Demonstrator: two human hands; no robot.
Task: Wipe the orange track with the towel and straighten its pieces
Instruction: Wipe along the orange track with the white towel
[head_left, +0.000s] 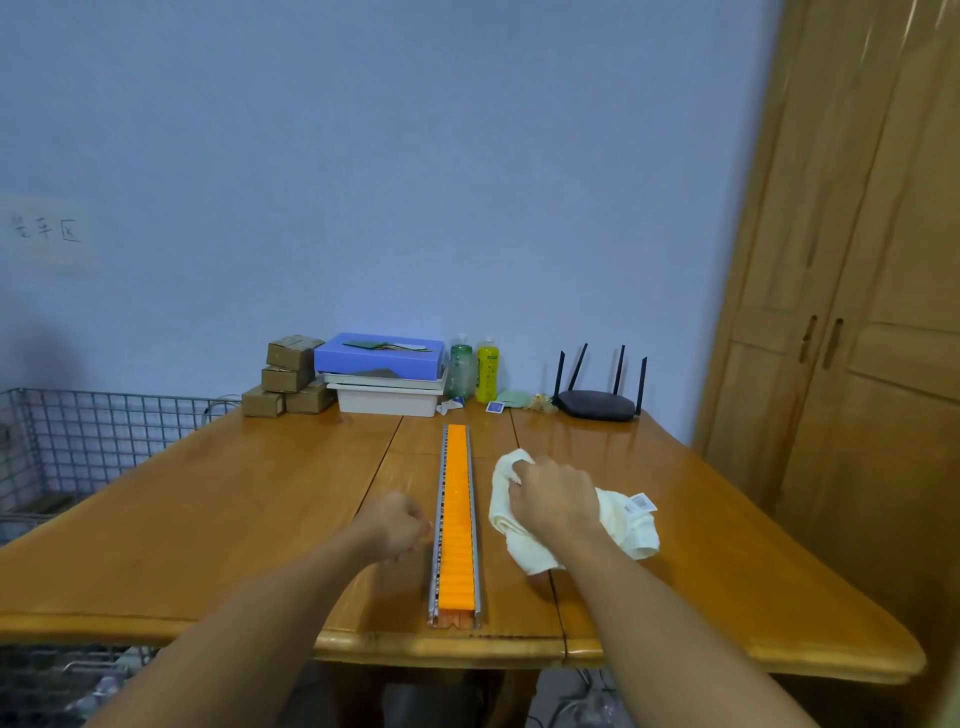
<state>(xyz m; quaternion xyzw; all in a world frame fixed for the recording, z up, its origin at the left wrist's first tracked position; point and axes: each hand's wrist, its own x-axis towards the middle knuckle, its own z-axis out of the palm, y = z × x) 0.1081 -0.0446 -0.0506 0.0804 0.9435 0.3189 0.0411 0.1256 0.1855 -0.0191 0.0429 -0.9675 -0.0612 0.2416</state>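
The fingers (519, 480) of the right hand (553, 501) are curling into a crumpled cream-white cloth towel (628, 525), gripping it down on the glossy wooden tabletop (208, 519) just to the right of the track. The fingers of the left hand (397, 527) are curling in at the left rail of the long orange ribbed plastic track (457, 514) in its grey metal channel; I cannot tell whether they are pinching the rail or only touching it. The track is lying along the middle of the tabletop, running from the near edge toward the far side. The towel is sitting off the orange surface, so no wiping is happening here. The pieces are looking evenly lined up, though whether the wipe is done is not showing.
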